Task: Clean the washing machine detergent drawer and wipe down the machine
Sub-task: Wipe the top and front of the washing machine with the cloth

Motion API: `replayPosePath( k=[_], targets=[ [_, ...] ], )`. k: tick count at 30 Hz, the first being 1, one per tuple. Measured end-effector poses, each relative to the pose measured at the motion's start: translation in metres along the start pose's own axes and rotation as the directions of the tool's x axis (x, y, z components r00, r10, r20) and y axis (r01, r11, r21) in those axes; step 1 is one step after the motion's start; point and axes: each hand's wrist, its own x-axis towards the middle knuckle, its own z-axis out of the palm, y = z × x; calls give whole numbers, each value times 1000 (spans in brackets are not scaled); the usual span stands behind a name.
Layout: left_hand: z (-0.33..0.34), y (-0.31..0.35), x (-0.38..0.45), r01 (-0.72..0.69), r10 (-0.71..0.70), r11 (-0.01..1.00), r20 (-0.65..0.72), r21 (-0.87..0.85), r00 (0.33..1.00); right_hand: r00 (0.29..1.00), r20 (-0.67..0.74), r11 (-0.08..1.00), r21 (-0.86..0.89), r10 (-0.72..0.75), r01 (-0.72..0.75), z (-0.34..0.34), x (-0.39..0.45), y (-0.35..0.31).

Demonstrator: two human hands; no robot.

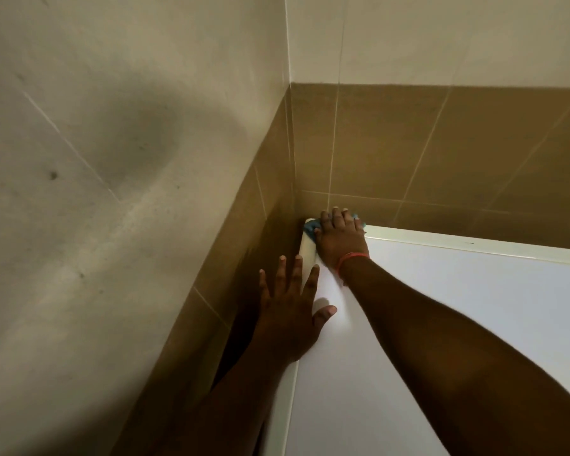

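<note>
The white top of the washing machine [458, 307] fills the lower right, tucked into a tiled corner. My right hand [341, 236] lies flat on a blue cloth [309, 229] and presses it onto the machine's far left corner; only the cloth's edges show round the fingers. A red band circles that wrist. My left hand [290, 311] rests flat with spread, straight fingers on the top's left edge, nearer to me, holding nothing. The detergent drawer is out of view.
Brown wall tiles [441, 153] run close behind the machine and along its left side, with pale tiles [129, 159] above. A narrow dark gap [241, 340] separates the machine's left edge from the side wall.
</note>
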Motion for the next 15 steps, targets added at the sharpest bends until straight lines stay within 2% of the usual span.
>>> replayPosePath(
  k=[2,4,5,8,9,12,13,15],
  targets=[
    [0,-5,-2,13,-13,1000,-9,-9,1000,981,12,981,-4,-194,194,2,0,-9],
    [0,-9,-7,33,-33,999,-16,-3,999,917,72,919,-5,-393,394,0,-7,-5],
    [1,-10,-10,42,-42,999,-8,1,999,920,77,922,-4,-385,387,-1,-9,0],
    [4,-12,-20,68,-67,998,17,-18,998,989,-8,990,1,-145,145,4,-34,-8],
    [6,-12,-22,74,-73,997,24,-23,997,986,-15,986,3,-165,165,6,-48,-17],
    [10,-14,-27,96,-96,995,24,-18,995,907,32,908,-12,-419,420,13,-79,-16],
    [9,-14,-30,105,-105,994,21,-18,994,895,48,896,-16,-443,445,11,-82,-9],
    [6,-12,-34,127,-127,992,12,-22,992,946,24,946,-18,-322,323,10,-90,-2]
  ],
)
